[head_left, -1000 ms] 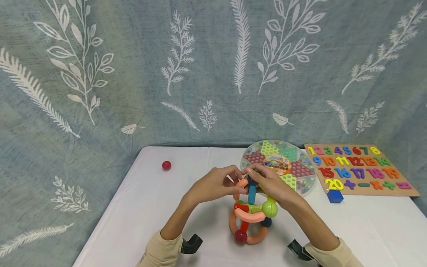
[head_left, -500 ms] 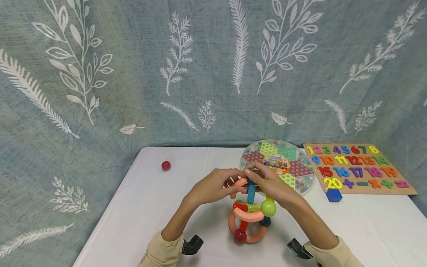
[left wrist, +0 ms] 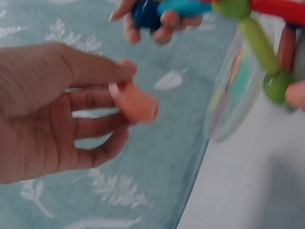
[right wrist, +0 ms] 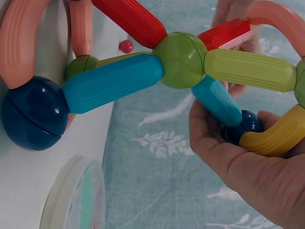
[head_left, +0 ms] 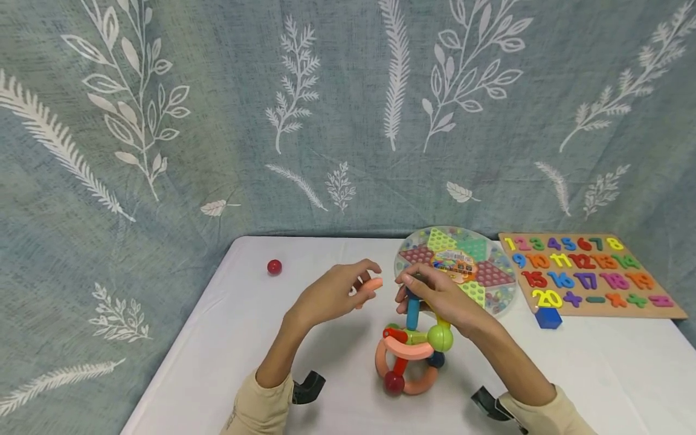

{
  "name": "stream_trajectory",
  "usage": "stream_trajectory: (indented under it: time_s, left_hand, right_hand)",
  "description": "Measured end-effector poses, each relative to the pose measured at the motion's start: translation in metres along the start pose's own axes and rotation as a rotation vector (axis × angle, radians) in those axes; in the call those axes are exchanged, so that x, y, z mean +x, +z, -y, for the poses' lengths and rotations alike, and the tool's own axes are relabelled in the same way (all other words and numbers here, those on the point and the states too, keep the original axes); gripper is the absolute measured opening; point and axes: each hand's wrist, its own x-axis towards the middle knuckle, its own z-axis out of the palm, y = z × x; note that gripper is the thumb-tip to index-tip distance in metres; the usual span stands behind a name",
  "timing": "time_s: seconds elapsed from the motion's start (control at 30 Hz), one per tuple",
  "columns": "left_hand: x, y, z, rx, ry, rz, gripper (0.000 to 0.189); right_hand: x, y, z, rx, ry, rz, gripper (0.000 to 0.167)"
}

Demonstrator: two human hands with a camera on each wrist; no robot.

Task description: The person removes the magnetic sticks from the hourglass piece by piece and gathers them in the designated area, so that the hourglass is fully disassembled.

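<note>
A curved salmon-coloured building rod [left wrist: 138, 106] is pinched between the thumb and fingers of my left hand [head_left: 330, 297], apart from the structure. My right hand [head_left: 444, 301] grips the dark blue ball [right wrist: 248, 121] at the top of a ball-and-rod structure. In the right wrist view, a blue rod [right wrist: 219, 102] and a curved yellow rod [right wrist: 276, 136] join that ball. Lower down, a green ball [head_left: 440, 338], a curved salmon rod [head_left: 408, 350] and a dark red ball [head_left: 394, 382] belong to the same structure, which stands on the table.
Behind the structure lies a round Chinese checkers board [head_left: 484, 248]. A wooden number board [head_left: 641, 310] sits at the back right, with a blue cube [head_left: 548, 318] at its front edge. One loose red ball [head_left: 274, 267] rests on the white table [head_left: 217, 344] at the back left.
My left hand has drawn the curved salmon rod off to the left, away from the dark blue ball. The right hand has stayed on the structure's top.
</note>
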Motion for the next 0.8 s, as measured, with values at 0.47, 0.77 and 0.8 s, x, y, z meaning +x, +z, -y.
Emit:
stream_trajectory:
  time_s: [0.47,0.77,0.8]
  left_hand:
    - [-0.071,-0.062,0.107,0.323,-0.360,-0.150,0.017]
    - [-0.138,-0.069,0.178,0.320,-0.498,-0.128,0.018]
    - [-0.142,-0.070,0.182,0.304,-0.507,-0.125,0.019]
  right_hand:
    - [-0.001,0.002,0.000,0.002,-0.014,0.019,0.038]
    - [-0.002,0.002,0.002,-0.004,-0.014,0.019,0.038]
    - [-0.002,0.002,0.002,-0.006,-0.012,0.017,0.038]
